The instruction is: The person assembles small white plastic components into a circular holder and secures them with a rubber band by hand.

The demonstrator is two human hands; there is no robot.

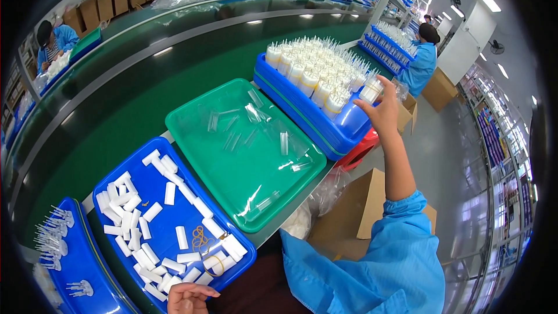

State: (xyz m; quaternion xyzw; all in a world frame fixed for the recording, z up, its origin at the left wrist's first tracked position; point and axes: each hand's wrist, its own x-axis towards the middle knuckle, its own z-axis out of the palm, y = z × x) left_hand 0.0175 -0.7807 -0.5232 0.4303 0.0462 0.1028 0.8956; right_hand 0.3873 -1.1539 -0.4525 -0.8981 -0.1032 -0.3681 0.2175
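At the right end of the blue tray, my right hand grips a rubber-banded bundle of white cylinders between thumb and fingers. Thin clear tubes stick up from the bundle. Rows of similar banded bundles stand upright in that tray. Low at the front, my left hand is open and holds nothing, its fingers loosely bent. It is nearest to a second blue tray of loose white cylinders. Tan rubber bands lie among them.
Between the blue trays sits a green tray with scattered clear tubes. Another blue tray with spiky white pieces stands at far left. A cardboard box and red stool are below the table edge. Co-workers sit beyond.
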